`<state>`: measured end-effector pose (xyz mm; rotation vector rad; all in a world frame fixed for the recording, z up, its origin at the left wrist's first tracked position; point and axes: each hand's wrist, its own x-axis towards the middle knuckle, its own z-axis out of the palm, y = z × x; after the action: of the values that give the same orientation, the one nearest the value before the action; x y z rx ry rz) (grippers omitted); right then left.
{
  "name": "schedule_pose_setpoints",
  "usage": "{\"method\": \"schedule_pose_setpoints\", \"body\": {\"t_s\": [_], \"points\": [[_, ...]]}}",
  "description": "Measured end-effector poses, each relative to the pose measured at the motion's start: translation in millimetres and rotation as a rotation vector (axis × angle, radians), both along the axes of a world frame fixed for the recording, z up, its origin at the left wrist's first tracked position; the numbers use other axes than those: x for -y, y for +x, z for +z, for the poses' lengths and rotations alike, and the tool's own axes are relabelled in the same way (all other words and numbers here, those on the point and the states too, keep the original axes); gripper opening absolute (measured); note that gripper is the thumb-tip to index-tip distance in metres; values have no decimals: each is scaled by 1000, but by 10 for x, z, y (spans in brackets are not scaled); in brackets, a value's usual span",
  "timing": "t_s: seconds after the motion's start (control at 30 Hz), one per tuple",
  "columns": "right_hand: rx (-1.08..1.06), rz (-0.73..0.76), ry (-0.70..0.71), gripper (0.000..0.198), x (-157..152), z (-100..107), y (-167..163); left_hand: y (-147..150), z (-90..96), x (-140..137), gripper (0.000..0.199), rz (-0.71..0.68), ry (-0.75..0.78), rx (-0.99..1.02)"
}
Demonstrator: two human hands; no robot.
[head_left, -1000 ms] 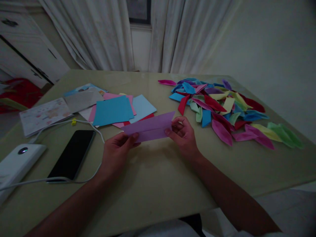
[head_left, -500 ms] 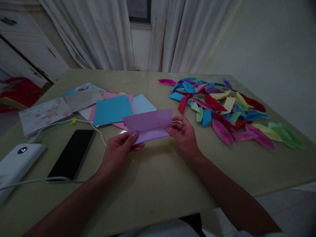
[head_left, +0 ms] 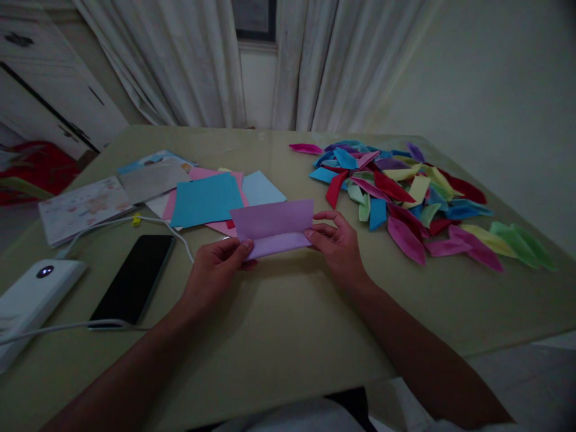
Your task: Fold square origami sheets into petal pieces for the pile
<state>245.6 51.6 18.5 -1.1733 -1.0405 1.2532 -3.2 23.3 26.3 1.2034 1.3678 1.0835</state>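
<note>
Between my two hands a sheet of purple paper [head_left: 275, 220] is held above the table, with a crease running along its length and the lower strip angled toward me. My left hand [head_left: 219, 264] pinches its lower left corner, thumb on top and fingers beneath. At the lower right corner my right hand [head_left: 335, 243] is closed on the paper in the same way, its thumb on the near face. Just behind the purple sheet lies a stack of coloured papers, a blue sheet [head_left: 207, 200] uppermost.
Folded paper pieces [head_left: 391, 186] in many colours are heaped at the right. At the left are a black phone [head_left: 135, 279], a white power bank [head_left: 40, 306] with a cable, and a printed booklet [head_left: 85, 207]. The table's [head_left: 288, 336] near edge is by my lap.
The left end of the purple paper has shifted slightly right, and my left hand's fingers have tucked further under it. My right hand has hardly moved.
</note>
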Motion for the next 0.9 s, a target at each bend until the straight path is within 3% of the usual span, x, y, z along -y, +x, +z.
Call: {"method": "schedule_pose_setpoints", "body": {"t_s": [0.17, 0.27, 0.37, 0.43, 0.5, 0.63, 0.73, 0.83, 0.9], "points": [[-25, -43, -29, 51, -59, 34, 58, -69, 48, -18, 46, -121, -43, -179], [-215, -17, -38, 53, -22, 48, -23, 4, 64, 52, 46, -35, 10, -187], [-371, 153, -108, 60, 166, 18, -233, 169, 52, 184, 43, 56, 69, -142], [-334, 326, -172, 58, 339, -34, -394, 285, 28, 281, 37, 9, 43, -50], [-215, 405, -240, 55, 473, -101, -515, 367, 6, 357, 30, -61, 47, 51], [-266, 230, -295, 62, 427, -190, -508, 385, 0, 383, 36, -50, 34, 47], [-346, 108, -183, 57, 162, -140, -274, 320, -1, 313, 35, -7, -4, 67], [-305, -30, -40, 53, -96, -19, 31, 254, -19, 240, 33, 51, -15, 75], [-261, -42, 6, 58, -177, 40, 167, 226, -28, 213, 34, 84, -12, 60]]}}
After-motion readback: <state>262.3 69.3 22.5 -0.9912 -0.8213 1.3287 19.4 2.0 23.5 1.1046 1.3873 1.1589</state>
